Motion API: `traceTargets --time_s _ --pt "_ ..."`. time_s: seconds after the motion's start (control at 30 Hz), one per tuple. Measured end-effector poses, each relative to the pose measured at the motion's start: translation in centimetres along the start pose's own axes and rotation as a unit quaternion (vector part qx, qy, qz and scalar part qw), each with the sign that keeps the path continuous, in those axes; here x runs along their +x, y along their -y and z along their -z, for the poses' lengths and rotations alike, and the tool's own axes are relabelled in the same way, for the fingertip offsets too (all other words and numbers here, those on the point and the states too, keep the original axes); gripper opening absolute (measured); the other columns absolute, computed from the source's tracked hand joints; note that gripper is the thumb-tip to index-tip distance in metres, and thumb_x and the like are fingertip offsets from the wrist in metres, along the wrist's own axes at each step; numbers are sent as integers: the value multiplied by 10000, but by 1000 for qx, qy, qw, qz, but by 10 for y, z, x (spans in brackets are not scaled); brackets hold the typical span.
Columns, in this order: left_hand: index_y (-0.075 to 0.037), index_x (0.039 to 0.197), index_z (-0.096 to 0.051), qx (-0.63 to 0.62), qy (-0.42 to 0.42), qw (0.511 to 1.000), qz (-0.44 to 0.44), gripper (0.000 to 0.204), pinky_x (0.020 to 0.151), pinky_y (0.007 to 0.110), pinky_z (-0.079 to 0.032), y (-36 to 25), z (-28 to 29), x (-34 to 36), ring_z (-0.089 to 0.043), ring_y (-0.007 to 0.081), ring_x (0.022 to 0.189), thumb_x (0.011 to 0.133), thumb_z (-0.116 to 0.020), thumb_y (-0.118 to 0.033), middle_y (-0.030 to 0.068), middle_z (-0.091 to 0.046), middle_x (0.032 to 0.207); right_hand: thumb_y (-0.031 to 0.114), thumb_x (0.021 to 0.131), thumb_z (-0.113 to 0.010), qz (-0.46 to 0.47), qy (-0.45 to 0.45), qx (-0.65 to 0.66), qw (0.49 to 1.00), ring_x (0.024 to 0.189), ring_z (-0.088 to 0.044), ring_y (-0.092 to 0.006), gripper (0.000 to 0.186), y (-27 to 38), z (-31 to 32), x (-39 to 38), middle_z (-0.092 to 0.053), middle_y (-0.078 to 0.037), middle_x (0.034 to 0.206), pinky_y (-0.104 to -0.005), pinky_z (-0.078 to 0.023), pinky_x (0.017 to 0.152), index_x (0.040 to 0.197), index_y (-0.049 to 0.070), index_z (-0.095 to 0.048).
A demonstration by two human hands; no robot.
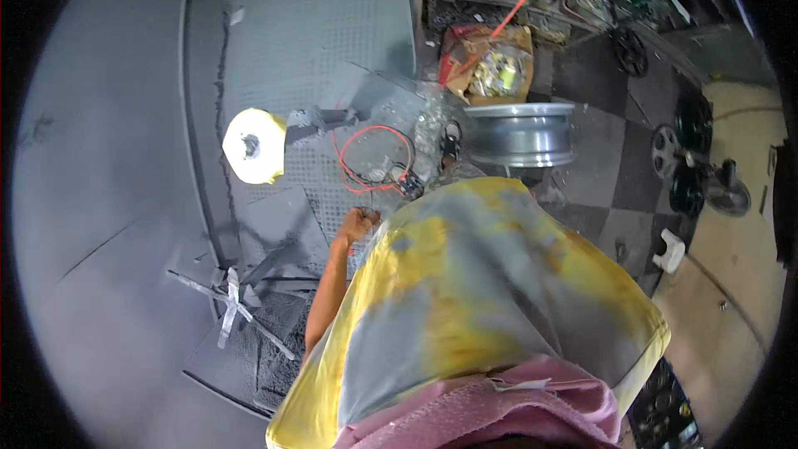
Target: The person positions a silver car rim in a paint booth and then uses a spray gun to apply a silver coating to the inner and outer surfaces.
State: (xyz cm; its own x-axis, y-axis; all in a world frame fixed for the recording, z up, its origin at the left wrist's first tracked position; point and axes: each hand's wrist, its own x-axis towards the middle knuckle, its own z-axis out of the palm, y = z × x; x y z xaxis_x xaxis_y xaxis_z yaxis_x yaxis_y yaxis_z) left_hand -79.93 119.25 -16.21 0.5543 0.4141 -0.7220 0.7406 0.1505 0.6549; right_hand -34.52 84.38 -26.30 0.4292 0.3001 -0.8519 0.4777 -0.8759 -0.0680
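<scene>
My left hand [359, 224] hangs low beside the yellow-and-grey stained garment [490, 274] I wear, its fingers curled closed. Whatever they may hold is too small or hidden to make out. Nearest to it is a loop of red hose [378, 126] on the grey-dusted floor, with a small dark fitting [410, 185] at its end. My right hand does not show; the garment fills that side. Ahead of me a silver wheel rim [522, 137] stands on the checkered floor. A pale yellow disc-like piece [253, 165] with a grey centre sits at the left on a dusty support.
A cross-shaped metal stand [233, 306] is at the lower left, by a grey wall [100, 166]. Beyond the rim lie an open cardboard box [524, 54] of litter and cluttered shelves [565, 10]. Several wheels [665, 151] and a white plastic piece [670, 251] are at the right.
</scene>
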Motion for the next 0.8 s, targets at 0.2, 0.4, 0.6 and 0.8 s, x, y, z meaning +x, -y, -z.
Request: traceTargets --time_s 0.2,0.4,0.6,0.8 --pt "4 843 -760 26 -32 999 -32 371 685 400 -534 28 -6 31 -691 187 709 934 -666 -343 97 -691 692 496 895 -682 14 -46 -9 999 1166 -647 -421 599 4 17 -21 -673 -282 1225 -507 -512 1012 1199 -21 -678" --pt "6 901 -782 -66 -15 988 136 372 634 366 -502 57 -77 -17 -643 154 676 945 -668 -346 91 -700 704 479 884 -701 188 -251 -156 937 1065 -688 -422 495 -25 93 95 -720 -249 1100 -511 -550 914 1043 11 -733" --pt "18 867 -751 -168 -182 947 206 342 617 365 -488 119 -224 -69 -614 152 658 959 -681 -304 90 -699 710 365 862 -720 189 -255 -209 925 1142 -643 -411 530 17 213 164 -641 -251 1232 -500 -529 995 1279 51 -627" --pt "6 818 -710 -218 -332 872 287 397 593 370 -480 89 -403 -104 -605 144 649 954 -729 -367 97 -674 667 205 852 -656 185 -153 -314 919 1326 -537 -377 597 0 231 247 -576 -223 1392 -477 -473 1092 1419 66 -529"
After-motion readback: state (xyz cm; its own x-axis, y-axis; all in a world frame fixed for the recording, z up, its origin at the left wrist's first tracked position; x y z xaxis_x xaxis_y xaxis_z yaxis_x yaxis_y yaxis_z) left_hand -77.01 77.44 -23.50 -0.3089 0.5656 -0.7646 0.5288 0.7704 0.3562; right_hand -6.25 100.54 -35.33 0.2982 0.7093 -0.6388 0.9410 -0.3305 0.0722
